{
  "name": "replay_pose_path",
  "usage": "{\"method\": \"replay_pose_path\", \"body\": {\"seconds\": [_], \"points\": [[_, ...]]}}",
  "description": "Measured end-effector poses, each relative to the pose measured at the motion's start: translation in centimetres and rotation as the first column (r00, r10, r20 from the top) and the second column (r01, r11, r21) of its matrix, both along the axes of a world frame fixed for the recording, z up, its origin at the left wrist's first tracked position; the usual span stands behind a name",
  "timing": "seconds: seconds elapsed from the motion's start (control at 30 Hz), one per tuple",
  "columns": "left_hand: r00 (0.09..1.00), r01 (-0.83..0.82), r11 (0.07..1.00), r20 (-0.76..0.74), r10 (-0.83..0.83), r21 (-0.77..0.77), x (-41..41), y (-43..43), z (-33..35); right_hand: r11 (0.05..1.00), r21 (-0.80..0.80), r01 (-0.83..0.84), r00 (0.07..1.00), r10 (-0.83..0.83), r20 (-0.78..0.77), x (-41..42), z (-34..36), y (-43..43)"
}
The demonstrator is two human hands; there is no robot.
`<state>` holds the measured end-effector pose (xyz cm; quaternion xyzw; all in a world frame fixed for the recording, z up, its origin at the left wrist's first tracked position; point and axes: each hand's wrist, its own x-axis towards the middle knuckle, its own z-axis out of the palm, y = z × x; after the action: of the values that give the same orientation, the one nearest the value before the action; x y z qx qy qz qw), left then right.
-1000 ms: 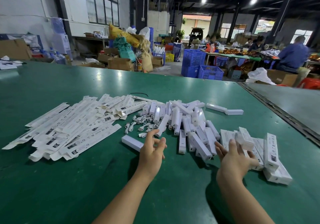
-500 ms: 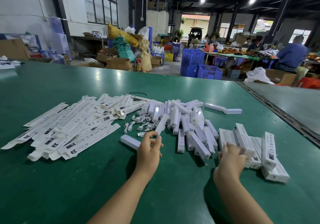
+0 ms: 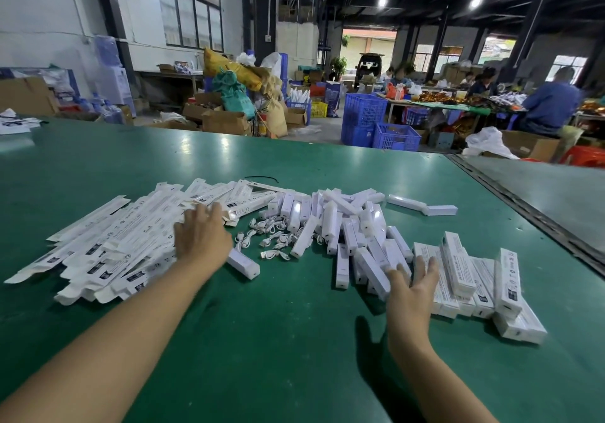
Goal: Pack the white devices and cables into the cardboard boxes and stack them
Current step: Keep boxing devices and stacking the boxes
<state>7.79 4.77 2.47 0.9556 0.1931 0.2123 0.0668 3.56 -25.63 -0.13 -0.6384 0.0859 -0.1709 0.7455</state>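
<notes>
1. A small part of the work looks done. At the right of the green table (image 3: pixel 262 341) lies a group of closed boxes (image 3: pixel 458 268), about ten of them. Some lie side by side and some lie on top of others, so the stack is loose and not tidy. I judge that they are packed, but their contents are hidden.

2. Most of the work is not yet done. A wide heap of flat cardboard boxes (image 3: pixel 108 246), not folded up, covers the left side. In the middle lies a big pile of white devices (image 3: pixel 330 223), crossed over each other. The cables (image 3: pixel 273 237), small white bundles, lie between the flat boxes and the devices. One single device (image 3: pixel 244 263) lies apart, just beside the left wrist.

3. The left hand (image 3: pixel 203 237) reaches forward with the palm down. It rests on the near right edge of the flat boxes. Its fingers are stretched out with only a small bend, and I see nothing pinched or held in it. I judge that it is going to pick a flat box.

4. The right hand (image 3: pixel 409 291) is spread wide open, palm down, and holds nothing. Its fingertips (image 3: pixel 432 263) are at the place where the device pile meets the closed boxes. Whether they touch a box or hover just above it, I cannot tell.
</notes>
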Motion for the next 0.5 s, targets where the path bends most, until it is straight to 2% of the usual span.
{"method": "replay_pose_path", "body": {"seconds": [0.1,0.2,0.27,0.33,0.43,0.5], "points": [[0.939,-0.267,0.962,-0.210,0.273,0.057,-0.6,3.3,0.0,0.994,-0.106,-0.032,0.998,0.037,0.042,-0.5,0.1,0.5],[0.877,-0.392,0.920,-0.307,0.369,-0.015,-1.6,5.0,-1.2,0.974,-0.222,-0.037,0.996,0.054,0.072,-0.9,0.0,0.6],[0.869,-0.391,0.920,-0.339,0.359,-0.027,-2.2,5.2,-2.1,0.945,-0.326,-0.036,0.994,0.069,0.088,-1.1,0.0,0.7],[0.875,-0.337,0.940,-0.352,0.333,0.051,-2.7,5.1,-2.7,0.894,-0.446,-0.040,0.988,0.100,0.113,-1.4,0.0,0.9],[0.899,-0.266,0.950,-0.313,0.307,0.165,-2.9,4.9,-2.7,0.813,-0.578,-0.068,0.973,0.181,0.141,-1.9,-0.1,1.4],[0.927,-0.205,0.964,-0.284,0.247,0.170,-2.7,4.8,-2.7,0.779,-0.622,-0.082,0.963,0.224,0.153,-2.0,-0.2,1.5]]}}
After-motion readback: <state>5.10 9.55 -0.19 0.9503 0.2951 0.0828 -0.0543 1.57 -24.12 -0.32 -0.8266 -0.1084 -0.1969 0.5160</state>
